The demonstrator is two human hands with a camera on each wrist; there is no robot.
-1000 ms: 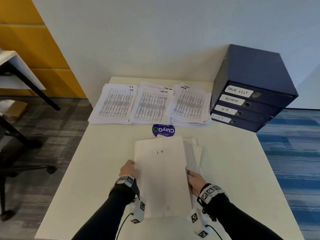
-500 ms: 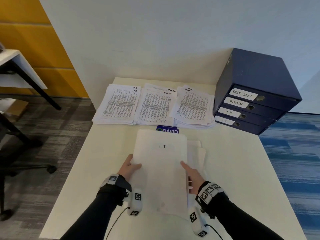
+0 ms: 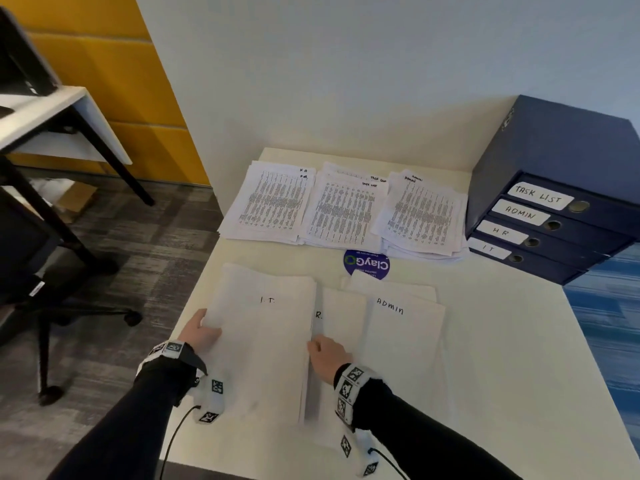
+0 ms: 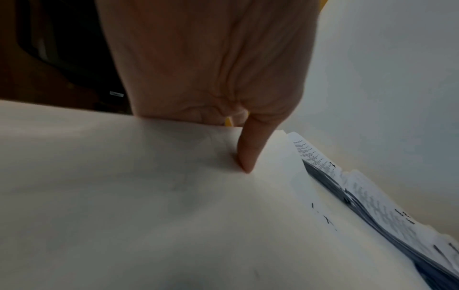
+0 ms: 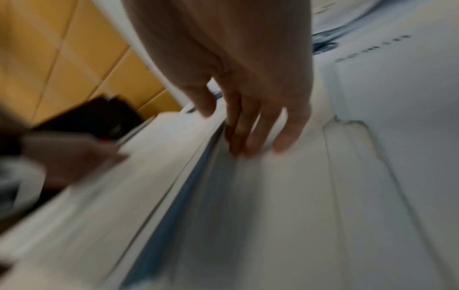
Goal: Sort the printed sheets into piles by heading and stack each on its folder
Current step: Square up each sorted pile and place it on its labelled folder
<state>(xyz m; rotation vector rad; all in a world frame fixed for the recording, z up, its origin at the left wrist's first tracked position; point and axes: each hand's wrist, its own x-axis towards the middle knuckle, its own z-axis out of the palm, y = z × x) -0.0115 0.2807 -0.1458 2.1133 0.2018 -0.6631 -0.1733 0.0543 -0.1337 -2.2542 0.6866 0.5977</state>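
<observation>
Your left hand point(image 3: 202, 330) grips the left edge of the IT folder point(image 3: 263, 341): thumb point(image 4: 250, 149) on top, fingers hidden under it. Your right hand point(image 3: 327, 353) sits at that folder's right edge, thumb on top, fingers point(image 5: 248, 127) curled down against the folder below; can't tell if that grip is closed on the edge, the wrist view is blurred. The IT folder lies near-left on the tabletop point(image 3: 512, 341), overlapping a folder showing only "R." point(image 3: 341, 323), which lies next to the ADMIN folder point(image 3: 405, 341). Three sheet piles point(image 3: 346, 209) sit in a row at the far edge, well apart from both hands. File box point(image 3: 554, 188) is far right, drawers labelled TASK LIST, ADMIN, HR, IT. Round sticker point(image 3: 367, 264) lies between piles and folders.
</observation>
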